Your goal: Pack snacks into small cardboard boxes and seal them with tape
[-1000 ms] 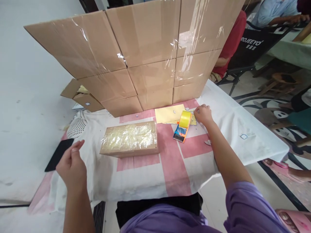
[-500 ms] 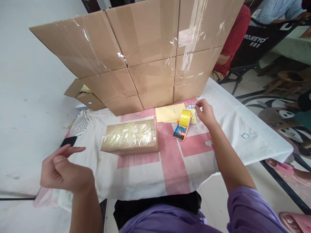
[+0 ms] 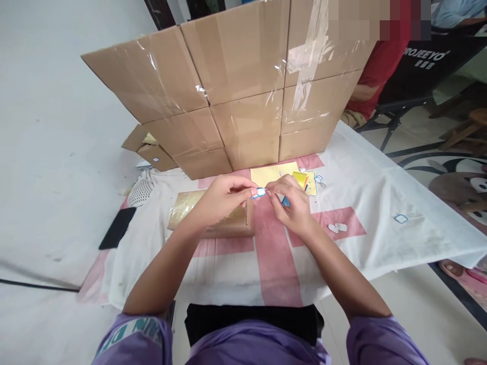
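Left hand point(image 3: 224, 196) and right hand point(image 3: 293, 204) pinch opposite ends of a sticker point(image 3: 261, 192), the box point(image 3: 235, 224) partly behind the left, the tape point(image 3: 300, 179) behind the right

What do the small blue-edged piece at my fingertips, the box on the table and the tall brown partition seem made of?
Small piece: perhaps paper or thin plastic, since it looks flat and white; too small to be sure. Box: likely cardboard, brown-sided, with glossy film or tape glinting on top. Partition: likely cardboard, brown with straight seams and shiny clear strips.
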`<state>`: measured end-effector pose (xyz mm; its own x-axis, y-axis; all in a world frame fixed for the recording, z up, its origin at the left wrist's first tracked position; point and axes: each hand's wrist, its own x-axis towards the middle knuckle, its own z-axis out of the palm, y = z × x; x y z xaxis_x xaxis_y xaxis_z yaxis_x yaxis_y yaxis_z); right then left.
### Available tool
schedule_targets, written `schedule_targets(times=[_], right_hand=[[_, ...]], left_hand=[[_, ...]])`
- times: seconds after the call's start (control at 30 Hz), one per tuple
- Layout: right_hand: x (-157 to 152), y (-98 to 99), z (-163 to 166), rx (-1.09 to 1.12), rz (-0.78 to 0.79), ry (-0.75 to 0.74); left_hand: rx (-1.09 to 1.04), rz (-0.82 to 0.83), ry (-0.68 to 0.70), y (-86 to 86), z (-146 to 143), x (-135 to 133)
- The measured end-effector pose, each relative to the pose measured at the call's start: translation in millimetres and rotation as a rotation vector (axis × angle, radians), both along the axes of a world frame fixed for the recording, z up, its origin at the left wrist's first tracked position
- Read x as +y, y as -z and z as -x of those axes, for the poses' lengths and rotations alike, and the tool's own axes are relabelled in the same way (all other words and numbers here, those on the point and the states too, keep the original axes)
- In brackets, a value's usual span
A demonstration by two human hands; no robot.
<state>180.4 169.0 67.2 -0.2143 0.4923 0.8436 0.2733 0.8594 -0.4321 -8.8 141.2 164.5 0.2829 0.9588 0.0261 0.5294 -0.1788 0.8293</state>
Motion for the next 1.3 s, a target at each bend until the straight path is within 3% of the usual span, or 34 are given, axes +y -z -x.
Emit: schedule_targets(times=[0.2,0.33,0.4,0.5,0.63,0.73,0.8,0.87,0.97,1.13,1.2,1.3], right_hand=[[5.6,21.5,7.5,0.266,-0.037,0.066],[13.3,26.6,5.3,0.364,0.054,0.166],[18.8,29.9,2.6,0.364,0.043,0.225],[24.1,35.9,-0.4,0.311,0.024,0.278],[24.3,43.7,-0.6,0.24,0.036,0.243],[24.2,48.0,-0.5,0.194,0.066,0.196],[25.1,49.0,-1.4,0.146,0.104,0.158],[26.1,48.8,-2.5,0.085,0.179,0.103],[25.9,47.7,-2.7,-0.058,0.314,-0.06],[20.4,47.8,0.6,-0.27,0.433,-0.307],[18.3,47.8,1.0,-0.312,0.495,-0.35],[16.7,47.2,0.8,-0.359,0.533,-0.373]], left_hand=[[0.093,0.02,0.005,-7.2,7.8,16.7],[0.364,-0.027,0.102,-5.1,-0.6,77.1],[0.554,0.03,0.173,6.8,-16.4,119.7],[0.967,0.159,0.309,37.8,-46.6,172.2],[1.174,0.192,0.335,80.0,-70.7,196.4],[1.239,0.123,0.335,96.4,-74.6,195.0],[1.268,0.074,0.33,96.4,-75.3,193.8],[1.299,0.057,0.326,86.6,-73.3,193.1],[1.301,0.03,0.27,56.6,-54.2,184.3],[0.925,-0.136,-0.099,6.1,40.2,123.5],[0.813,-0.18,-0.301,3.5,87.6,86.8],[0.691,-0.214,-0.551,24.2,145.2,33.7]])
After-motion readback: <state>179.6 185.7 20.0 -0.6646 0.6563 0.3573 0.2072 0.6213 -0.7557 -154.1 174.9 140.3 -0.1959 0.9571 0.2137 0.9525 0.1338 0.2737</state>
